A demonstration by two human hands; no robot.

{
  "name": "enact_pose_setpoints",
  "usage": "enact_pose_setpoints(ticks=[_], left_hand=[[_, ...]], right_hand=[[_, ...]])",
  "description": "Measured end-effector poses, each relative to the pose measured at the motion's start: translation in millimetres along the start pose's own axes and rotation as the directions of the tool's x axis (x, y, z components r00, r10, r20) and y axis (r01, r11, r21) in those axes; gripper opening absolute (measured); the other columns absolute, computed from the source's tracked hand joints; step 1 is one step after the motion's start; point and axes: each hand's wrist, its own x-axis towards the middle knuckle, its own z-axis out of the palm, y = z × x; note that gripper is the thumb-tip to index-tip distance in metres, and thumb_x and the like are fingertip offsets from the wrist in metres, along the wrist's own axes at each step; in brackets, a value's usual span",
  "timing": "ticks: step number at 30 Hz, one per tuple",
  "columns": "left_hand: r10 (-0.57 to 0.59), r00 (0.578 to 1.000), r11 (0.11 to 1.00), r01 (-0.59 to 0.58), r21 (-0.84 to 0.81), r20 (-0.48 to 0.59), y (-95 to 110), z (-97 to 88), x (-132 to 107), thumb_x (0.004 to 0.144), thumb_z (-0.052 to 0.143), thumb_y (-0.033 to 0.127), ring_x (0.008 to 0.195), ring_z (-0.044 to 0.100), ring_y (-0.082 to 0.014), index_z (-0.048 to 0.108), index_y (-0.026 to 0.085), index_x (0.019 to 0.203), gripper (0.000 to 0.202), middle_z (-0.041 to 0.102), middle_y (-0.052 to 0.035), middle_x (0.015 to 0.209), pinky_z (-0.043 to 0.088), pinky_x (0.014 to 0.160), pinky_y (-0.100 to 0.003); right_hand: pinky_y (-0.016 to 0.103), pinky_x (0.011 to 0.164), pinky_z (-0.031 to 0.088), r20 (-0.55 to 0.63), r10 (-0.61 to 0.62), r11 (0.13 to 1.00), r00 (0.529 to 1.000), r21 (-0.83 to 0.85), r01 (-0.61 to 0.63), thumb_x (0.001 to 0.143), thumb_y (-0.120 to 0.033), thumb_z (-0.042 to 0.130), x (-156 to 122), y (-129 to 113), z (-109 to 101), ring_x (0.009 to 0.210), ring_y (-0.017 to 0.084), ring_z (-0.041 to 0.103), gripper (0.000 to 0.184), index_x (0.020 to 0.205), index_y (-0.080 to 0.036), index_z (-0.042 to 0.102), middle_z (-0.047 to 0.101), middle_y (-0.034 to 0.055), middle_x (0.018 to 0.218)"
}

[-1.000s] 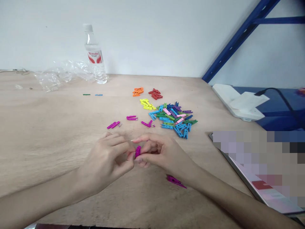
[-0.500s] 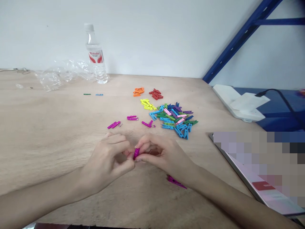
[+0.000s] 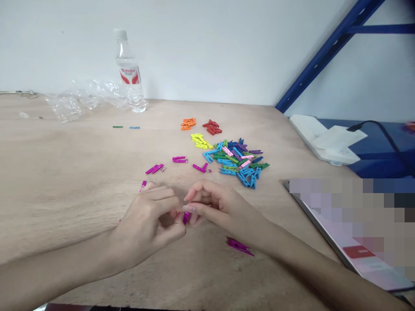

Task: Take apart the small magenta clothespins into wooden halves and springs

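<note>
Between my two hands is a small magenta clothespin (image 3: pixel 186 217), partly hidden by fingers. My left hand (image 3: pixel 147 218) pinches it from the left. My right hand (image 3: pixel 223 209) has its thumb across the top of it and fingers behind it. Below my right wrist lies another magenta clothespin (image 3: pixel 240 246). Beyond my hands are magenta clothespin halves with metal springs beside them: one group at left (image 3: pixel 154 169), one in the middle (image 3: pixel 179 160), one at right (image 3: pixel 200 167). A magenta piece (image 3: pixel 143 185) peeks out behind my left knuckles.
A mixed heap of clothespins (image 3: pixel 240 162) lies right of centre, near yellow (image 3: pixel 201 141), orange (image 3: pixel 188 124) and red (image 3: pixel 212 127) piles. Behind stand a water bottle (image 3: pixel 131 82) and crumpled clear plastic (image 3: pixel 81 99). A flat panel (image 3: pixel 324 233) and a white stand (image 3: pixel 324 140) are at right.
The clothespin sits slightly lower between my hands. My right thumb has moved up and over it, and the right index finger has lifted away. A magenta piece behind my left hand has come into view.
</note>
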Motion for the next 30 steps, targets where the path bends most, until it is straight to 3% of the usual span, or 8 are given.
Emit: enact_pose_setpoints(ticks=[9, 15, 19, 24, 30], left_hand=[[-0.045, 0.998, 0.998, 0.047, 0.033, -0.048, 5, 1.8, -1, 0.081, 0.058, 0.022, 0.061, 0.047, -0.0122, 0.046, 0.017, 0.061, 0.024, 0.053, 0.0027, 0.061, 0.037, 0.059, -0.028], [-0.035, 0.998, 0.996, 0.039, 0.077, -0.052, 6, 4.7, -1, 0.085, 0.056, 0.030, 0.060, 0.048, -0.0126, 0.046, 0.017, 0.060, 0.030, 0.055, 0.0017, 0.061, 0.037, 0.062, -0.030], [-0.033, 0.998, 0.997, 0.036, 0.062, -0.051, 3, 4.6, -1, 0.084, 0.057, 0.023, 0.060, 0.049, -0.0126, 0.049, 0.017, 0.062, 0.024, 0.058, 0.0019, 0.064, 0.038, 0.068, -0.032], [-0.201, 0.976, 0.956, 0.215, -0.201, 0.086, -2, -0.5, 5, 0.083, 0.058, 0.020, 0.075, 0.056, -0.0148, 0.060, 0.021, 0.082, 0.003, 0.065, 0.0019, 0.082, 0.041, 0.072, -0.030], [-0.339, 0.914, 0.782, 0.406, -0.473, 0.224, -1, -4.0, 8, 0.082, 0.061, 0.031, 0.067, 0.054, -0.0134, 0.055, 0.019, 0.077, 0.014, 0.060, 0.0028, 0.071, 0.039, 0.059, -0.024]], right_hand=[[0.027, 0.071, 0.049, -0.035, 0.053, 0.998, 0.998, 0.020, -0.053, 0.090, -0.025, 0.051, 2, 0, 4, 0.076, 0.013, 0.061, 0.012, 0.080, -0.020, 0.047, 0.062, 0.0004, 0.077], [0.028, 0.068, 0.048, -0.126, 0.092, 0.993, 0.988, 0.084, -0.082, 0.088, -0.025, 0.055, 0, 7, 8, 0.072, 0.014, 0.061, 0.020, 0.079, -0.022, 0.038, 0.060, -0.0017, 0.072], [0.028, 0.066, 0.049, -0.191, 0.079, 0.996, 0.978, 0.057, -0.070, 0.087, -0.030, 0.056, 0, 12, 7, 0.071, 0.014, 0.061, 0.025, 0.077, -0.022, 0.035, 0.056, -0.0028, 0.072], [0.030, 0.070, 0.053, -0.188, 0.091, 0.975, 0.978, 0.216, -0.050, 0.084, -0.030, 0.060, 4, 9, 2, 0.071, 0.013, 0.065, 0.029, 0.076, -0.022, 0.034, 0.053, -0.0052, 0.072], [0.027, 0.064, 0.053, -0.112, 0.158, 0.949, 0.981, 0.292, -0.119, 0.081, -0.030, 0.065, 5, 5, 2, 0.062, 0.012, 0.065, 0.028, 0.077, -0.021, 0.038, 0.059, -0.0052, 0.066]])
